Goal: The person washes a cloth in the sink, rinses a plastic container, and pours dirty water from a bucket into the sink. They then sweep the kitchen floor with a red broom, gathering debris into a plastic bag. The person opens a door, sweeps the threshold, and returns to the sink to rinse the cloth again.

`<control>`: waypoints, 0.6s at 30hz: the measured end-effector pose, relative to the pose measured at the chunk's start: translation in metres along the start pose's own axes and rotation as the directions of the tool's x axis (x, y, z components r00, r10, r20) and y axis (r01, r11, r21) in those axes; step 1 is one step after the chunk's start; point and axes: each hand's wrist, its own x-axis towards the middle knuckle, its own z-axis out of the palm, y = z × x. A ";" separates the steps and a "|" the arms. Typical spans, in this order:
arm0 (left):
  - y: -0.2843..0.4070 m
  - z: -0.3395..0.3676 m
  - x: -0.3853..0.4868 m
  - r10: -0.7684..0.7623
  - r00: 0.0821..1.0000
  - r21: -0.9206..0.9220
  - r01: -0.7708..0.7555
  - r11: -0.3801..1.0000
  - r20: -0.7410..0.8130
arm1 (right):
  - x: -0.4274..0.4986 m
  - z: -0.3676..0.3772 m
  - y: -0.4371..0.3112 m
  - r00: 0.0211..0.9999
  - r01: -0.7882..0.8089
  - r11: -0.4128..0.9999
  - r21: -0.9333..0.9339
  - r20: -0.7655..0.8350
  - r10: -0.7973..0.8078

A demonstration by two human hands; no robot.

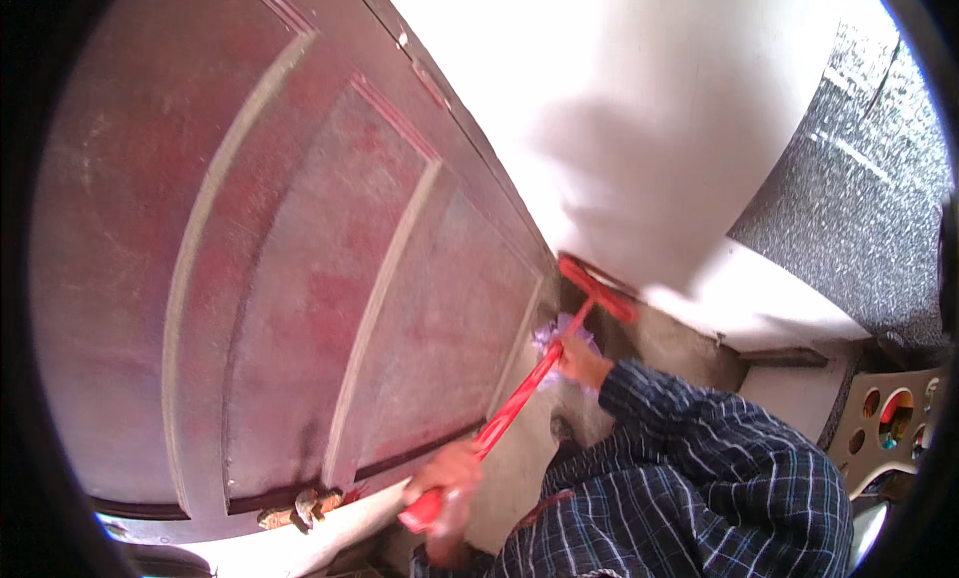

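Both hands grip the red pole of a floor wiper or squeegee. My left hand (446,477) closes around the pole near its thick red end, at the lower middle of the view. Further along the pole, my right hand (584,361) is wrapped around it. The wiper's red crosspiece (599,289) is by the foot of the white wall, near the corner beside the maroon door. A crumpled purple item (551,334) shows partly behind the pole and my right hand; its kind is unclear. The hands and crosspiece are slightly blurred.
A maroon panelled door (300,278) with a handle (300,510) fills the left side. The white wall (652,128) rises ahead. At right are a speckled dark slab (846,218) and a beige plastic rack with round holes (854,413).
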 end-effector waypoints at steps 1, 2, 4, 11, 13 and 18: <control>0.014 -0.006 0.011 0.032 0.999 -0.006 -0.032 0.999 -0.018 | -0.005 0.026 -0.006 0.997 0.015 1.000 0.002 -0.073 -0.015; 0.020 -0.011 0.023 0.070 0.997 -0.024 -0.071 0.997 -0.040 | -0.011 0.036 -0.008 0.986 0.032 0.999 0.011 -0.162 -0.030; 0.026 -0.009 0.027 0.101 0.982 0.012 -0.101 0.995 -0.162 | -0.010 0.038 -0.001 0.966 0.044 0.999 0.002 -0.257 -0.042; -0.106 0.062 0.055 0.027 0.996 -0.039 -0.024 0.999 0.085 | 0.115 -0.114 -0.061 0.860 0.429 0.806 -0.409 -0.089 -0.503; -0.133 0.074 0.054 0.004 1.000 -0.066 -0.005 0.998 -0.015 | 0.109 -0.109 -0.056 0.910 0.296 0.941 -0.162 -0.253 -0.330; -0.117 0.102 0.053 -0.057 0.996 0.224 0.072 0.972 -0.076 | 0.111 -0.075 -0.029 0.907 0.133 0.991 -0.012 -0.401 -0.126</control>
